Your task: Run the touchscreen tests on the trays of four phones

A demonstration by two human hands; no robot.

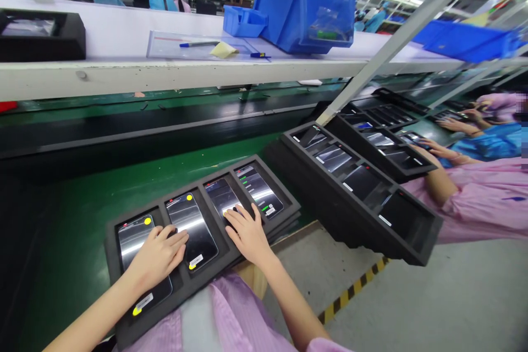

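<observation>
A black foam tray (112,264) lies before me on the green bench, with several smartphones in its slots. My left hand (163,253) is open, its fingers stretched over the divider onto the second smartphone (202,236), which shows yellow dots at top and bottom. Its wrist partly hides the leftmost smartphone (134,239). Over the lower part of the third smartphone (218,192) is my right hand (249,234), open with fingers spread. At the right end, the fourth smartphone (262,192) shows lines of text with green marks. Neither hand grasps anything.
Stacked black foam trays (350,214) with phones stand to my right, beside co-workers in pink sleeves (474,192) and blue ones. A slanted metal post (383,55) rises there. Blue bins (284,16), a pen (200,44) and a yellow note (224,50) lie on the shelf ahead.
</observation>
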